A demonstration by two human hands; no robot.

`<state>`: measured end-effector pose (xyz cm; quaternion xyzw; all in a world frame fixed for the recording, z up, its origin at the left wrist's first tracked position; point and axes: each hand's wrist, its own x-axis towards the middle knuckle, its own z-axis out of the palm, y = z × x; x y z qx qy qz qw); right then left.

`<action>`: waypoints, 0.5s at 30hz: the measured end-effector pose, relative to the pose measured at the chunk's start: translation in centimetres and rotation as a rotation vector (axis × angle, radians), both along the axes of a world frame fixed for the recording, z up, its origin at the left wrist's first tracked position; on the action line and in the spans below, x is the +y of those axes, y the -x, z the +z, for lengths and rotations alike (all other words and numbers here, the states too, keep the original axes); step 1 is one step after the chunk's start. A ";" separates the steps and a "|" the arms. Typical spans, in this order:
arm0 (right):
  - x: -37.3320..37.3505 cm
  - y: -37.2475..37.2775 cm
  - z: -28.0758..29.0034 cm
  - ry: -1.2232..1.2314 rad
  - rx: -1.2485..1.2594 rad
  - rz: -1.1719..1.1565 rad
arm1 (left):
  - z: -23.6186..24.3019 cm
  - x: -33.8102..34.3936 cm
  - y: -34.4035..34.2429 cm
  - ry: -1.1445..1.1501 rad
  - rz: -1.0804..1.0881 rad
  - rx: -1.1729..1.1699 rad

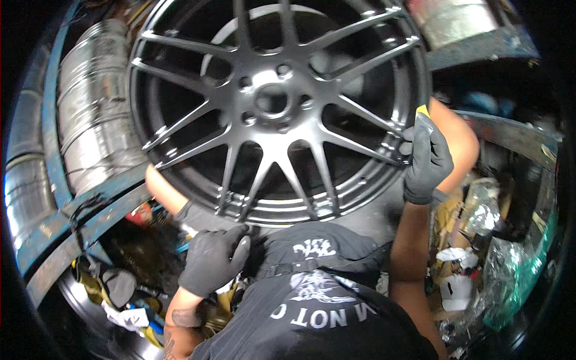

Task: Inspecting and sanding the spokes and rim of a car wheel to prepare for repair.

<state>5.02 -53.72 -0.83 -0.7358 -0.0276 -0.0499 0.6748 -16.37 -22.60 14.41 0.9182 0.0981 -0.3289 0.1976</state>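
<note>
Wheel (273,105), a dark grey alloy one with many thin spokes, fills the upper middle of the view, resting face-up across the person's knees. At about three o'clock on its rim, the right hand (426,162), in a black glove, pinches a small yellow-edged pad (423,117) between its fingertips and presses it against the rim's edge. At about seven o'clock, the left hand (214,258), also gloved in black, lies just below the rim with fingers loosely curled, gripping nothing that I can see; its fingertips sit close to the rim's lower edge. Beyond the wheel at nine o'clock stand shiny bare metal rims (90,114) inside a blue frame (54,138). At four o'clock lies a clutter of plastic bottles and wrapping (480,240).
</note>
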 end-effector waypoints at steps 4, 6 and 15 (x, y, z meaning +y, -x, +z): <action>-0.7 -1.3 0.9 -0.141 -0.011 -0.194 | -0.3 -2.6 -3.7 0.440 0.116 -0.034; -1.0 -2.2 0.7 -0.156 -0.006 -0.302 | -0.8 -5.5 -7.1 0.783 0.098 0.163; -1.7 -2.9 -0.6 -0.691 0.349 -0.325 | -10.2 -19.1 -14.6 0.720 0.050 -0.160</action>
